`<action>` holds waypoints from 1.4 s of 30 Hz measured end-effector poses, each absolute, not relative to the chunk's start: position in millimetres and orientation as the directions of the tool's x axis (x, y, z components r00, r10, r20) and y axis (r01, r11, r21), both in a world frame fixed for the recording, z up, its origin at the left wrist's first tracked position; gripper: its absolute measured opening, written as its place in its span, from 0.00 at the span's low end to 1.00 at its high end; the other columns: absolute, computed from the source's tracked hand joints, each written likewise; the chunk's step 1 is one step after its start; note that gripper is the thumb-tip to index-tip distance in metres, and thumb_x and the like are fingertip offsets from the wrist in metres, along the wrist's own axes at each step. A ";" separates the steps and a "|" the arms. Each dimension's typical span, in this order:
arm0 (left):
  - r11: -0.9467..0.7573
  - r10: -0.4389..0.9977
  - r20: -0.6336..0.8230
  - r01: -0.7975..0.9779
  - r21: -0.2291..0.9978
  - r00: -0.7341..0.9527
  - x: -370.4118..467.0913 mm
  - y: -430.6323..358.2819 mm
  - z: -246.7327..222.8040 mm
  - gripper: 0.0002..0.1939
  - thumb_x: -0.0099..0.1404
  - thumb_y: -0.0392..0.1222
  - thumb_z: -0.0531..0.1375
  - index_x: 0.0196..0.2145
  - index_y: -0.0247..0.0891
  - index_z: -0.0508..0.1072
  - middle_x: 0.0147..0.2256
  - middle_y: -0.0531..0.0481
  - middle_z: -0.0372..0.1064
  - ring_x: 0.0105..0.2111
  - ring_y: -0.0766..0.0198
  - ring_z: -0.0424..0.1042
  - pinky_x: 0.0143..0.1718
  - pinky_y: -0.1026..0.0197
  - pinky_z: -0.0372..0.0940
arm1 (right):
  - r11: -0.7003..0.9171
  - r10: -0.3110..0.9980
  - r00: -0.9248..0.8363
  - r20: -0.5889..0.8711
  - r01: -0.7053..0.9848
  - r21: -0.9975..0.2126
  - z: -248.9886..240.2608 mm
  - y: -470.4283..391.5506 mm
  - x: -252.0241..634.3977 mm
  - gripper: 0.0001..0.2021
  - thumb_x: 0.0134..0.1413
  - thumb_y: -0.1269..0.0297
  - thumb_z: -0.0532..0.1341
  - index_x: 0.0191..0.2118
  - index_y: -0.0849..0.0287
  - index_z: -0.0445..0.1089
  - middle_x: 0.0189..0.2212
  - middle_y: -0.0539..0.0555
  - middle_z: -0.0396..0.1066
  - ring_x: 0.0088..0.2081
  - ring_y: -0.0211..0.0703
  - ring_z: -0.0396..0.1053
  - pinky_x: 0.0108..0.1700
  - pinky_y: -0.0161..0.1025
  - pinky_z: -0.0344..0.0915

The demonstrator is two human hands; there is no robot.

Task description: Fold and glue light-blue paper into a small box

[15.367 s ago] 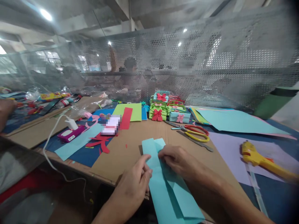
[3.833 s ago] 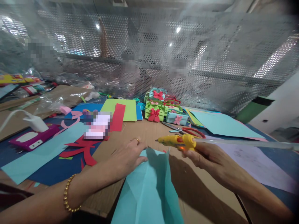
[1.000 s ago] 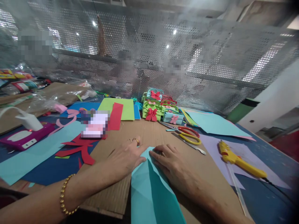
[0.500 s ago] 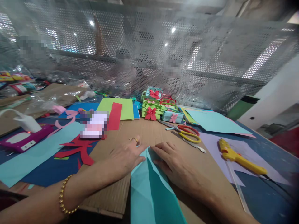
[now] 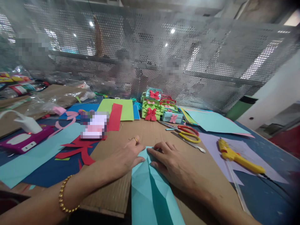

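Note:
A folded light blue sheet of paper (image 5: 142,190) lies in front of me, its narrow far end between my hands and its wider near end running out of the bottom of the view. My left hand (image 5: 127,156) has its thumb and index finger closed on the left side of the far end. On the opposite side, my right hand (image 5: 167,159) holds the paper with bent fingers, fingertips at the crease. A raised fold runs lengthwise, shadowed on its right. Brown cardboard (image 5: 133,128) is under the hands.
Red- and yellow-handled scissors (image 5: 187,132) and a yellow glue gun (image 5: 241,159) lie to the right. Small paper bags with bows (image 5: 151,109) are stacked at the back. Left are a phone (image 5: 95,125), red paper scraps (image 5: 81,151) and a purple power strip (image 5: 28,140).
The right fingers have shifted slightly left along the far end of the paper, and the fold between the hands looks flatter. The left hand has barely moved.

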State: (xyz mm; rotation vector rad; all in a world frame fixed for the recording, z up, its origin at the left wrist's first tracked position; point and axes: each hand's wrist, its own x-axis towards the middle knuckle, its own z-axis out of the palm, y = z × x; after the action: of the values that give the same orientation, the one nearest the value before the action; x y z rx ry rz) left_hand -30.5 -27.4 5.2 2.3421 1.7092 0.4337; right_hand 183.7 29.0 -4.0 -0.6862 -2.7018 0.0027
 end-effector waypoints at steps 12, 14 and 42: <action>-0.316 0.948 0.086 0.888 0.335 0.305 -28.6 -27.4 7.4 0.14 0.71 0.37 0.51 0.51 0.42 0.72 0.44 0.45 0.62 0.37 0.60 0.69 0.40 0.58 0.66 | 0.899 0.436 -0.826 0.358 0.411 -0.147 -6.4 34.8 191.8 0.17 0.70 0.72 0.49 0.54 0.56 0.72 0.45 0.60 0.71 0.44 0.48 0.65 0.45 0.48 0.66; -0.323 0.946 0.098 0.876 0.357 0.309 -29.2 -27.1 6.8 0.14 0.71 0.37 0.50 0.48 0.42 0.73 0.41 0.46 0.62 0.34 0.62 0.67 0.38 0.60 0.65 | 0.897 0.442 -0.820 0.365 0.399 -0.190 -8.9 36.5 194.3 0.17 0.70 0.72 0.49 0.53 0.56 0.72 0.46 0.60 0.70 0.45 0.48 0.65 0.45 0.48 0.66; -0.337 0.940 0.086 0.859 0.386 0.331 -30.3 -21.4 -0.1 0.08 0.70 0.32 0.54 0.44 0.37 0.70 0.46 0.45 0.64 0.45 0.57 0.68 0.47 0.55 0.65 | 0.953 0.303 -0.902 0.306 0.284 -0.106 -8.5 32.9 200.4 0.22 0.73 0.60 0.42 0.55 0.58 0.70 0.41 0.60 0.68 0.40 0.48 0.61 0.43 0.48 0.60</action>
State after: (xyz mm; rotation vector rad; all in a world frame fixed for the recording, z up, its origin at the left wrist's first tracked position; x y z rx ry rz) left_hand -30.3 -21.4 -0.1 2.3275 1.6186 0.4293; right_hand 200.4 32.9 -8.5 -0.4295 -2.7828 0.0839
